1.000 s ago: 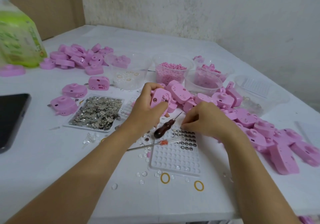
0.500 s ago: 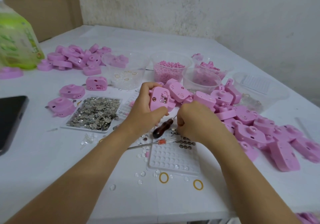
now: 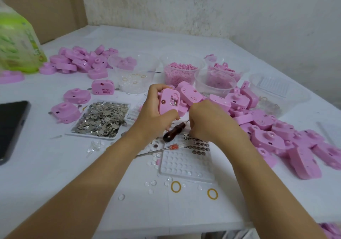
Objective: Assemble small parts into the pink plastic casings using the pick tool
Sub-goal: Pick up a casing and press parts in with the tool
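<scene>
Presently your left hand (image 3: 156, 117) has its grip clamped on one pink casing (image 3: 168, 101), thumb on the near edge and fingers wrapped over the far edge, open compartment facing you with small metal parts seated inside. Your right hand (image 3: 208, 122) is curled knuckles-up just right of that casing, over the far end of the white cell tray (image 3: 186, 162); I cannot tell whether its grip is pinched on anything, since the fingertips are hidden.

The pick tool (image 3: 174, 131) lies on the surface between your hands, dark wooden handle nearest you, not in hand. A thin red-collared probe (image 3: 162, 149) lies just near of it.

Judgement: the casing is light, rigid moulded plastic with smooth faces, so holding it by the edges, as now, keeps the compartment clear. The small round parts (image 3: 198, 145) in the tray look slippery and easily dropped. Take the pick by its wooden handle.

Loose casings (image 3: 267, 128) are heaped to the right.
</scene>
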